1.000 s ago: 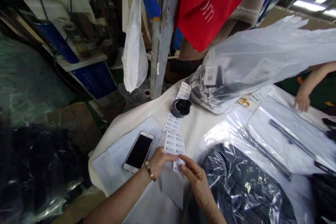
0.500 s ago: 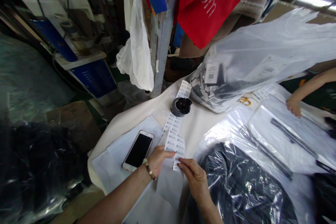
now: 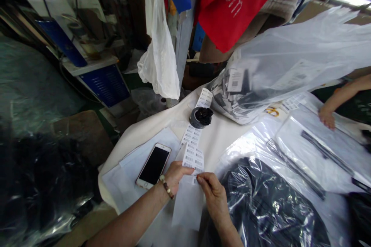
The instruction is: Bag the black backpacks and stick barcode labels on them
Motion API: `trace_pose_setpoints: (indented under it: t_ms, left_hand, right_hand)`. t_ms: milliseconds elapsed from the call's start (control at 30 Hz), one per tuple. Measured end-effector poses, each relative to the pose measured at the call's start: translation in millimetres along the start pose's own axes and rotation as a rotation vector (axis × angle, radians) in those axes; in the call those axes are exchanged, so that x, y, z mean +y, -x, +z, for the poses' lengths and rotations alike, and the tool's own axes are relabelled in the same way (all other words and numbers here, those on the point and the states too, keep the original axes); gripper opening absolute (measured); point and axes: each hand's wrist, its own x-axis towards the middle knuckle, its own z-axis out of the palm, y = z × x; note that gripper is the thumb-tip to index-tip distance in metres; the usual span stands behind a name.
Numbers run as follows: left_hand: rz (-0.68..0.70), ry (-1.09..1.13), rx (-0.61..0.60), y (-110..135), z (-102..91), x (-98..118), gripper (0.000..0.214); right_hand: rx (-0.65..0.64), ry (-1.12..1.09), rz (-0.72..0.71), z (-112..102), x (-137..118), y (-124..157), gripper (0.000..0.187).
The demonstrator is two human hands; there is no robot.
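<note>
My left hand (image 3: 175, 175), with a bead bracelet at the wrist, pinches the near end of a white strip of barcode labels (image 3: 193, 156). My right hand (image 3: 212, 193) pinches a single label at the strip's lower right corner. The strip runs away from me across the white cloth to a dark tape roll (image 3: 201, 117). Below my hands hangs the bare white backing paper (image 3: 188, 204).
A phone (image 3: 153, 166) lies screen-up left of my hands on white sheets. A dark garment in clear plastic (image 3: 269, 204) lies to the right. A big clear bag of tags (image 3: 261, 81) sits behind. Another person's hand (image 3: 327, 117) rests on flat plastic bags at far right.
My right hand's fingers have closed into a pinch on a label at the strip's corner. The far person's hand has shifted slightly. The view has drifted a little.
</note>
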Motion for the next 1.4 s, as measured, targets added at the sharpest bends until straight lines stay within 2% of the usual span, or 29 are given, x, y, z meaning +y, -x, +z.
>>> trace_pose_setpoints:
  t_ms: [300,433,500,600,667,800,900,1033,1233,1400]
  left_hand:
    - [0.005,0.011,0.031,1,2.7,-5,0.035]
    - [0.033,0.06,0.041,-2,-1.1,-4,0.038]
    - [0.037,0.098,0.034,-3,-2.3,-3,0.04]
    - [0.002,0.14,0.012,-2,-2.3,-2,0.043]
    - [-0.026,0.148,-0.022,-1,-1.6,-1,0.043]
    - [-0.071,0.157,-0.162,6,-1.7,3,0.039]
    - [-0.046,0.178,-0.259,11,-4.7,7,0.038]
    - [0.026,0.113,-0.359,16,-8.7,8,0.047]
    - [0.109,-0.048,-0.224,20,-7.5,-3,0.047]
    - [0.163,-0.081,-0.202,20,-4.9,-7,0.042]
  right_hand:
    - [-0.012,-0.112,0.194,5,-5,-2,0.029]
    - [0.02,-0.264,0.259,1,0,7,0.05]
    - [0.048,-0.254,0.236,1,5,15,0.052]
    - [0.067,-0.209,0.147,5,13,25,0.044]
    - [0.099,-0.23,0.116,7,17,27,0.04]
    - [0.147,-0.321,0.114,7,18,25,0.035]
    - [0.162,-0.362,0.186,6,14,22,0.031]
    - [0.214,-0.403,0.265,5,7,20,0.03]
    - [0.218,-0.367,0.306,7,5,19,0.031]
    - [0.165,-0.445,0.299,8,7,19,0.034]
